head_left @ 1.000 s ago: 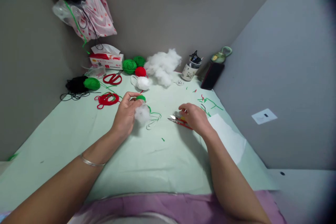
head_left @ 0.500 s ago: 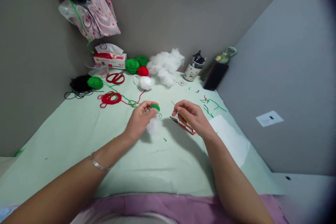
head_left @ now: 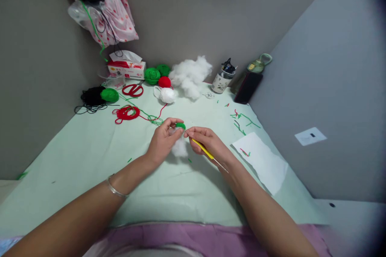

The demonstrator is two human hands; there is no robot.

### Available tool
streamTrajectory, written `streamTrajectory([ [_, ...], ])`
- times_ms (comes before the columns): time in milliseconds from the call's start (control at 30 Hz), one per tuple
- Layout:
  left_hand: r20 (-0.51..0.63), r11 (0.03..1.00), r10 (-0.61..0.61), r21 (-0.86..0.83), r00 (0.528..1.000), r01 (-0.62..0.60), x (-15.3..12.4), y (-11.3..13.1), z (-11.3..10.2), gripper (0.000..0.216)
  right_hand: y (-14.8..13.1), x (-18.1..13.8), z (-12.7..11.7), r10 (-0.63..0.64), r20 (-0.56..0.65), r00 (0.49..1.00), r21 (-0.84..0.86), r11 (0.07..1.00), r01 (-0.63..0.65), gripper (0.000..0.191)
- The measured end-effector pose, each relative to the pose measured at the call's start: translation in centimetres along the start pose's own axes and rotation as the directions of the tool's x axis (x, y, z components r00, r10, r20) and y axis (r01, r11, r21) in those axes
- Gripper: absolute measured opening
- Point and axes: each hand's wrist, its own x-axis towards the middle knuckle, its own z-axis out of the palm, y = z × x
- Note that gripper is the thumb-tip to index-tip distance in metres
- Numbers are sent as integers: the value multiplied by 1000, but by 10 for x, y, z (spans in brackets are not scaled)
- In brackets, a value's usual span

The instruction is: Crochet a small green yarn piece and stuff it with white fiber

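My left hand [head_left: 163, 140] pinches a small green crocheted piece [head_left: 180, 125] with a tuft of white stuffing [head_left: 179, 148] hanging under it, held just above the pale green tablecloth [head_left: 90, 156]. My right hand [head_left: 205, 142] is closed on a yellow-handled crochet hook [head_left: 202, 149]. Its fingertips meet the green piece beside my left thumb. The hook's metal end points back toward my right wrist.
Along the back stand a tissue box [head_left: 126, 68], green yarn balls [head_left: 152, 75], a red ball [head_left: 164, 82], white yarn [head_left: 167, 94], a stuffing pile [head_left: 189, 73], red scissors [head_left: 132, 90], a jar [head_left: 222, 79] and a bottle [head_left: 256, 65]. Loose red yarn [head_left: 126, 113] lies left, white paper [head_left: 262, 160] right.
My right hand left the small snips, took up the yellow hook and came left to meet the green piece. My left hand carried the piece and stuffing rightward toward the middle.
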Motion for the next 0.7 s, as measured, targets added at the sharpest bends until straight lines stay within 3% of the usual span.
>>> streamTrajectory([
  [167,-16,1000,-1,13,1000,1,0,1,2,25,4,3,1,14,-25,1000,108,994,-12,21],
  [300,-13,999,-6,39,1000,7,1,2,2,19,4,0,10,-31,-105,994,77,996,39,23],
  [467,1,996,-5,86,1000,5,3,-2,5,13,4,-5,23,-129,-232,964,-111,988,105,22],
  [700,39,982,104,156,994,-109,0,-7,2,15,0,-16,33,-249,-194,949,-426,893,147,16],
])
